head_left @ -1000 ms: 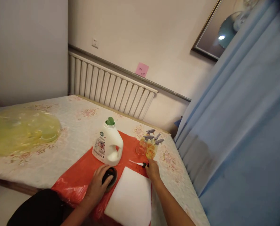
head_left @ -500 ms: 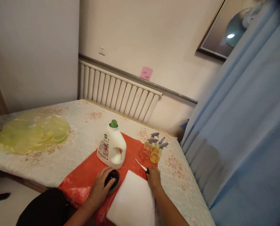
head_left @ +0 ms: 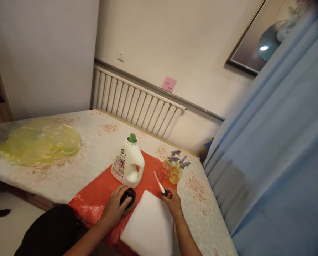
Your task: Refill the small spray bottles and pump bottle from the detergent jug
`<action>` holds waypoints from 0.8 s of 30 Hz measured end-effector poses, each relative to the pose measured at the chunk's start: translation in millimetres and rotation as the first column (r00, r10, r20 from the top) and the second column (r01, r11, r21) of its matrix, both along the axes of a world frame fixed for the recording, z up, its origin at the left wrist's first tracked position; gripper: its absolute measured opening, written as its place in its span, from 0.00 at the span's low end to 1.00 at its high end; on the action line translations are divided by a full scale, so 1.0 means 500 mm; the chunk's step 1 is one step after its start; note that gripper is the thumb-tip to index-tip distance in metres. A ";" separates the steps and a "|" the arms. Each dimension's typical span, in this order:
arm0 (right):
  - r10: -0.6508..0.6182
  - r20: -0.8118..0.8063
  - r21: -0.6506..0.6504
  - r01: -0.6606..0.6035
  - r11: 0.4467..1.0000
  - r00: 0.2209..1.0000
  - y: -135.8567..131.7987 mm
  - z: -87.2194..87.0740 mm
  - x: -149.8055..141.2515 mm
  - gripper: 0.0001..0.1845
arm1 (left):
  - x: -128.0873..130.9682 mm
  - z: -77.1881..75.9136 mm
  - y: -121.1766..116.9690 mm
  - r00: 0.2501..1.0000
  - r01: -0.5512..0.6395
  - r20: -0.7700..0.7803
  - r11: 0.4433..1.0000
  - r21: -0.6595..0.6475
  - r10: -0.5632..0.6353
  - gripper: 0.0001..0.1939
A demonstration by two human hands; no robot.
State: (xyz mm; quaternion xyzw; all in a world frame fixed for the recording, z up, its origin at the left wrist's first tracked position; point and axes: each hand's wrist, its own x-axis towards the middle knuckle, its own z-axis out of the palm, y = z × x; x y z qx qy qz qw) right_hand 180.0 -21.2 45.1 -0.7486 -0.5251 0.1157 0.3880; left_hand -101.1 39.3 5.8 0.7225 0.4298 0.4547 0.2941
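Note:
My left hand (head_left: 116, 205) is closed around a dark round, hollow-looking thing (head_left: 128, 200), thumb across its near side; I cannot tell its exact kind. Between the fingers of my right hand (head_left: 172, 203) is a slim white stick with a black knob (head_left: 161, 185), its thin tip pointing up and left. A white rectangular pad (head_left: 149, 224) lies between my hands. Just beyond my left hand stands a white detergent jug (head_left: 129, 163) with a green spout. Spray bottles, one pinkish (head_left: 164, 170) and one yellow (head_left: 175, 175), with grey trigger heads, stand beyond my right hand.
Red plastic sheeting (head_left: 100, 188) lies under these things on a floral-covered bed or table (head_left: 94, 142). A crumpled yellow plastic bag (head_left: 41, 142) is at the left. A radiator (head_left: 137, 103) runs along the back wall, and a blue curtain (head_left: 271, 149) hangs at the right.
My right hand has turned and raised the white stick more upright, bringing its black knob into clearer view. The left hand keeps its hold; the view has shifted slightly.

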 end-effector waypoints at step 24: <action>0.117 -0.244 0.047 -0.109 0.993 0.963 -0.146 0.114 -0.201 0.07 | 0.003 -0.006 -0.004 1.000 -0.007 0.002 1.000 0.009 0.007 0.17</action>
